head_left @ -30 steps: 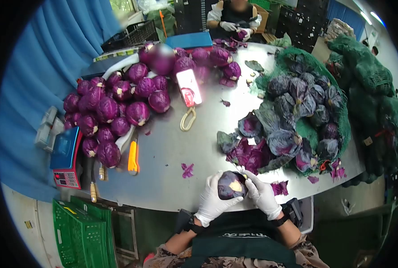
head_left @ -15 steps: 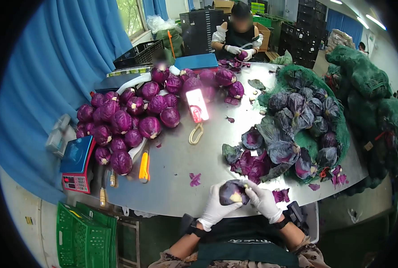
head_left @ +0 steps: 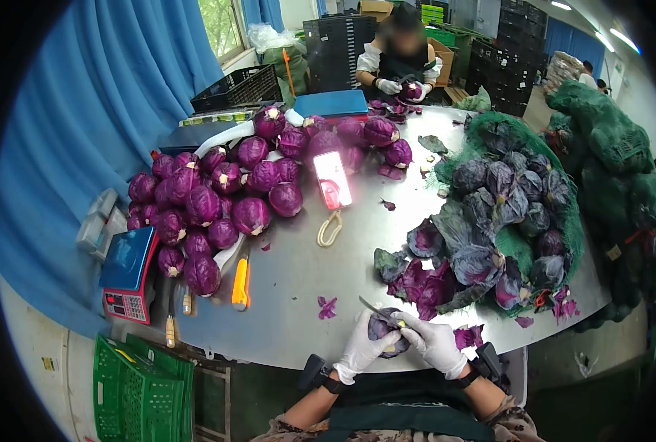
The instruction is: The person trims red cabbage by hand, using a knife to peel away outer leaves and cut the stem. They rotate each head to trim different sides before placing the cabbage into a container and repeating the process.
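Observation:
In white gloves, both my hands work at the table's near edge. My left hand [head_left: 365, 346] grips a dark red cabbage [head_left: 384, 328] from the left side. My right hand [head_left: 433, 343] is closed round a small knife [head_left: 376, 306], whose curved blade points up and left over the top of the cabbage. Its handle is mostly hidden in my fingers. Loose purple outer leaves [head_left: 422, 286] lie just beyond my hands, beside a green net sack [head_left: 575, 221] opened around several untrimmed cabbages [head_left: 501, 180].
Trimmed red cabbages [head_left: 203, 205] are heaped at the left. A phone-like bright object [head_left: 332, 180], an orange cutter [head_left: 240, 283] and a red scale [head_left: 127, 291] rest on the metal table [head_left: 291, 324]. Opposite, a gloved person [head_left: 402, 62] handles a cabbage. Green crates [head_left: 140, 387] stand lower left.
The knife blade now shows above the cabbage, and the cabbage has turned in my left hand. The view has shifted slightly. Across the table, the person's hands and cabbage have moved a little.

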### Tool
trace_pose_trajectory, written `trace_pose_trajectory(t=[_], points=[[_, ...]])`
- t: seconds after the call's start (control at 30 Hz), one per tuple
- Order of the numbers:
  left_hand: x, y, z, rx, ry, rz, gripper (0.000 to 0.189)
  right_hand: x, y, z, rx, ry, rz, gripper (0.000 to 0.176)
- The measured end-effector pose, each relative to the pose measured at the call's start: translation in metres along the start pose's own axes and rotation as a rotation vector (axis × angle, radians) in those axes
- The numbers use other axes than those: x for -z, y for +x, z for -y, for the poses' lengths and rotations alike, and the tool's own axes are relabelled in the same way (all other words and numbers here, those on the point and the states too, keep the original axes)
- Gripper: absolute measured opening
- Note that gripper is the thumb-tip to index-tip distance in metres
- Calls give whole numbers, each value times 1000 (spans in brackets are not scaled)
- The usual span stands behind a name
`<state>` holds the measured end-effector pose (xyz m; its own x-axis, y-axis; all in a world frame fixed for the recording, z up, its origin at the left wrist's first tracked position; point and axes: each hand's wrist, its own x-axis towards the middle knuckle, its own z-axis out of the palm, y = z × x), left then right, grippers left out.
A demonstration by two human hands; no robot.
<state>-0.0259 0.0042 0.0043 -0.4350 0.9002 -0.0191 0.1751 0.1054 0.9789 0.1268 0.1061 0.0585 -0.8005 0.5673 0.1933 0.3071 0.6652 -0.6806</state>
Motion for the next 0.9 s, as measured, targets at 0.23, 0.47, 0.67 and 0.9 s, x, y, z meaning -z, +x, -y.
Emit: trace_pose_trajectory(t=[0.23,0.47,0.67,0.9], points=[[-6,-20,6,-259,182,-4,69,8,14,-85,-490,623,-142,33],[-3,-14,-1,-104,106,-30,69,25,25,-34,-483,723,-180,63],[0,-8,5,-156,137,18,66,23,15,-1,72,109,192,64],[-1,-12,9,-65,27,95,78,14,18,-23,120,17,289,49]])
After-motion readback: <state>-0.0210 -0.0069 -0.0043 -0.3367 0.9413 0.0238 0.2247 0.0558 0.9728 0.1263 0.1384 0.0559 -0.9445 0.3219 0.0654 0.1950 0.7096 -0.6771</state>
